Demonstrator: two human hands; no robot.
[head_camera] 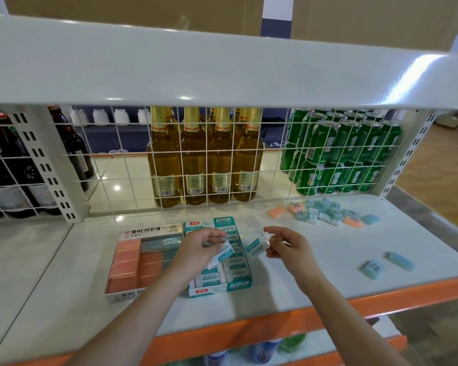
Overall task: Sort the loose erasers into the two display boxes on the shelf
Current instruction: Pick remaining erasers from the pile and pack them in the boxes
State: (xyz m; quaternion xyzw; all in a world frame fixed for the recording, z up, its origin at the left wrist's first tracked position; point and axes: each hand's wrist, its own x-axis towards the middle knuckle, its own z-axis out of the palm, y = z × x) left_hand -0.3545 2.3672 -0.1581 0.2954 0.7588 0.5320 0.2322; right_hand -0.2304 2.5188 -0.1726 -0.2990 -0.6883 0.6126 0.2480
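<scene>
Two display boxes stand on the white shelf (315, 265). The left box (132, 294) holds orange and grey-blue erasers; the teal box (214, 289) beside it holds white erasers in teal sleeves. My left hand (198, 247) hovers over the teal box and holds a teal-sleeved eraser (222, 253). My right hand (286, 245) pinches another teal-sleeved eraser (258, 244) just right of that box. A pile of loose erasers (325, 211), orange, teal and white, lies at the back right. Two blue erasers (372, 268) (399, 260) lie apart at the right.
A wire grid (196, 159) backs the shelf, with amber bottles (204, 165) and green cans (341, 151) behind it. An upper shelf board (222, 72) overhangs. The shelf's orange front edge (249, 328) runs below my arms. Dark bottles (11, 167) stand at the left.
</scene>
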